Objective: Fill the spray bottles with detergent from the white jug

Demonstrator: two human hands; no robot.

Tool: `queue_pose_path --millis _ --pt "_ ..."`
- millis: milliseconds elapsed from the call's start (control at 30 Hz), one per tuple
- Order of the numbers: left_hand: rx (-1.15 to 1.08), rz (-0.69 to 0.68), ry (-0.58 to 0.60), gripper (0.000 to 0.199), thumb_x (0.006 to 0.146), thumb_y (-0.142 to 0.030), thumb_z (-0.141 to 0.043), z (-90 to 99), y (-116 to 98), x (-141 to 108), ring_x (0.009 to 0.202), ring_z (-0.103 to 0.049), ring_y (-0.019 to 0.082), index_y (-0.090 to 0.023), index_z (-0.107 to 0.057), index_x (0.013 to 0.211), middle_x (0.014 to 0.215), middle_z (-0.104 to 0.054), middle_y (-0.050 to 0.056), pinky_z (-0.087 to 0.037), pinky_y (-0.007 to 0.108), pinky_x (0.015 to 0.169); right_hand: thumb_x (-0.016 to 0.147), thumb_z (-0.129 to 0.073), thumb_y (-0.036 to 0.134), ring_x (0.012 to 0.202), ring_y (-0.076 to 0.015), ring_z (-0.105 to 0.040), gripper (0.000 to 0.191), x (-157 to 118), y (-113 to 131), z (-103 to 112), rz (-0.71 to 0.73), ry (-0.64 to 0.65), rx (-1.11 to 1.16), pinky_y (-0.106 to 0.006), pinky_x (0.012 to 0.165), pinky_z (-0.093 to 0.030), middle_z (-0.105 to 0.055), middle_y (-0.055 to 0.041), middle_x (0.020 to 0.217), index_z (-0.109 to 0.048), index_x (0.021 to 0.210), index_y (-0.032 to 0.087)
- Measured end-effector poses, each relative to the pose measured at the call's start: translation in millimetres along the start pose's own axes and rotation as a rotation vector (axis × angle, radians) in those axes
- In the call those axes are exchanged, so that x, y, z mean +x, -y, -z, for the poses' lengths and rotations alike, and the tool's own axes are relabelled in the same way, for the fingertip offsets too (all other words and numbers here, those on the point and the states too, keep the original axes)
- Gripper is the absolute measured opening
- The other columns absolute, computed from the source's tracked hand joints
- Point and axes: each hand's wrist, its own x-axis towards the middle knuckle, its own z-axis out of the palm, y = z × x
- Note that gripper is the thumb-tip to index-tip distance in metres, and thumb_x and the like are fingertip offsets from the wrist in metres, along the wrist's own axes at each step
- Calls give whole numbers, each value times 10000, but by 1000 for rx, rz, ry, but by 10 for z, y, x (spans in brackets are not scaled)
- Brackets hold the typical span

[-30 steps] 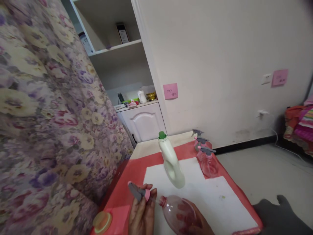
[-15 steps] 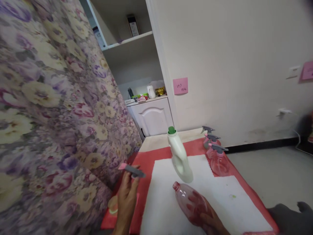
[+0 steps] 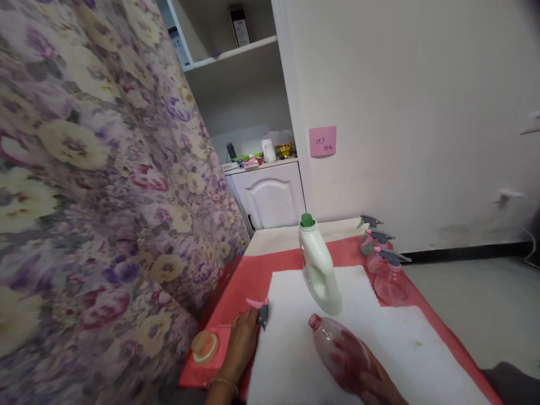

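At five o'clock in my view, a clear pink rounded plastic bottle held in my right hand, at its ten o'clock a grey-and-pink plastic spray head against my left hand, whether gripped I cannot tell, toward twelve a pale-green plastic jug.

Likely a room in a home: a flowered curtain fills the left, a panelled white cabinet with a jug and small clutter on top stands upper centre, beside a plain pale wall.
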Motion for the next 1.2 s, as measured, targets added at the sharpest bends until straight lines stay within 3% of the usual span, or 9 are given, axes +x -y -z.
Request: queue_pose_path --millis 267,633,733,800,867,933,1000,1100,1200 --pt "87 17 49 362 890 -134 -342 -56 281 -31 1027 -590 270 -202 -649 1071 1117 -663 112 -333 414 959 535 -824 528 1215 -375 -548 705 -45 92 -183 22 -23 -15 -515 1083 -323 -631 -67 1289 -631 1190 352" --pt "70 39 -128 422 870 -102 -329 -201 371 -102 1248 -463 302 -155 -614 1176 1293 -597 155 -229 499 1094 564 -820 512 1279 -392 -484 773 -93 194 -289 -23 -75 -69 -554 1109 -230 -567 -139 1361 -582 1254 256" --pt "-251 -8 -246 324 866 -198 -431 -198 191 -123 1160 -528 293 -189 -654 1100 1184 -651 137 -324 473 1061 564 -836 475 1284 -385 -481 770 -81 227 -399 -19 -81 -51 -552 1109 -232 -574 -135 1353 -578 1257 263" --pt "-585 -12 -240 261 825 -319 -564 -196 -36 -136 1154 -549 298 -239 -683 1042 1144 -675 107 -351 472 1062 586 -836 437 1294 -370 -473 745 -54 242 -526 -12 -66 -49 -529 1119 -236 -562 -128 1370 -576 1263 265" --pt "-937 26 -108 340 755 -388 -683 -201 -304 -150 1193 -544 316 -238 -696 1059 1192 -667 119 -347 474 1082 638 -814 403 1320 -341 -450 692 -9 230 -660 1 -25 -40 -492 1136 -233 -538 -112 1402 -576 1271 256" --pt "-1279 -35 117 554 683 -403 -769 -213 -548 -162 1221 -542 334 -223 -643 1192 1283 -626 143 -372 474 1073 688 -790 366 1338 -316 -434 630 50 181 -765 -14 11 -17 -477 1140 -239 -537 -92 1410 -578 1271 256" --pt "-1522 -44 234 727 613 -370 -841 -229 -713 -167 1289 -487 341 -231 -579 1277 1382 -551 146 -364 464 1086 700 -789 348 1330 -311 -446 623 113 110 -825 -41 26 -4 -484 1132 -259 -548 -87 1401 -573 1276 254" --pt "-1677 -81 332 735 611 -347 -855 -260 -783 -153 1249 -520 359 -205 -571 1274 1317 -593 168 -403 473 1047 660 -824 357 1294 -319 -488 668 193 3 -846 -59 22 -25 -489 1118 -286 -575 -102 1371 -577 1269 239" --pt "-1734 -126 329 680 592 -381 -861 -326 -712 -127 1107 -615 356 -187 -614 1195 1162 -668 168 -471 464 960 609 -856 393 1291 -325 -489 710 252 -95 -816 -74 -32 -99 -497 1108 -298 -589 -108 1349 -587 1247 236"
